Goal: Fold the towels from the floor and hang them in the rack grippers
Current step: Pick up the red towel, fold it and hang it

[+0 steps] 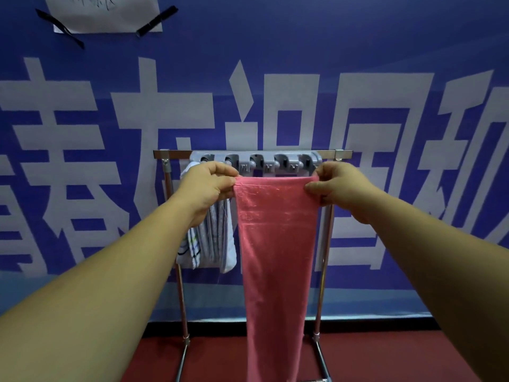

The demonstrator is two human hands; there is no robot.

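A long pink towel (275, 257) hangs folded lengthwise in front of the rack, its lower end below the frame's edge. My left hand (208, 186) pinches its top left corner and my right hand (337, 187) pinches its top right corner, holding the top edge level just below the grey gripper strip (256, 161) with several clips. The strip is fixed to the metal rack's top bar (344, 154). A white striped towel (212, 244) hangs from the strip's left end, partly behind my left hand.
The rack's metal legs (319, 299) stand on a dark red floor (385, 359). Behind it is a blue banner wall (275, 51) with large white characters and a taped paper sheet (104, 15) at the top left.
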